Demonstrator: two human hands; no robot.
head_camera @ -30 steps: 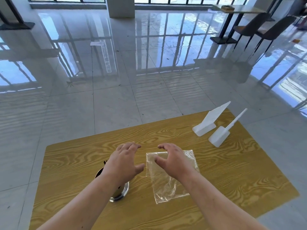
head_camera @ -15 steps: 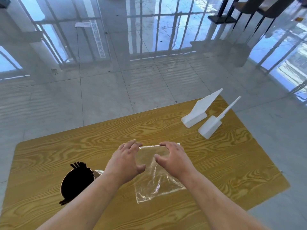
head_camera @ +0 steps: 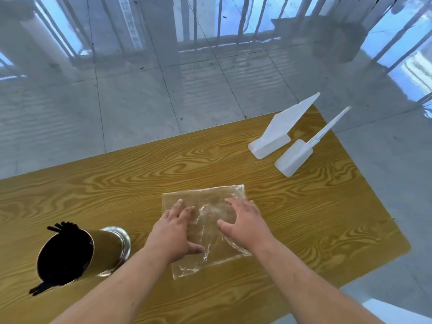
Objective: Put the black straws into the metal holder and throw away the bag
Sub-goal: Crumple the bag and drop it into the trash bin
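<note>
Both grips are wide: the left hand (head_camera: pixel 173 232) and right hand (head_camera: pixel 245 224), hovering 1 second ago, now press flat on the empty bag (head_camera: pixel 205 198) on the tabletop (head_camera: pixel 140 174). The black straws (head_camera: pixel 61 228) already sit in the metal holder (head_camera: pixel 106 251), so probably only binning the bag remains.

Single head-worn wide-angle view, looking forward and steeply down, close over wooden table (head_camera: pixel 304 230), tiled floor (head_camera: pixel 140 101) beyond

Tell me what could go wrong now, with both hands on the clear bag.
First, the left hand and right hand rest open on the thin bag, so it may slide on the table instead of lifting. Second, the left forearm passes close to the metal holder; a sideways sweep might tip it and spill the black straws.
</note>
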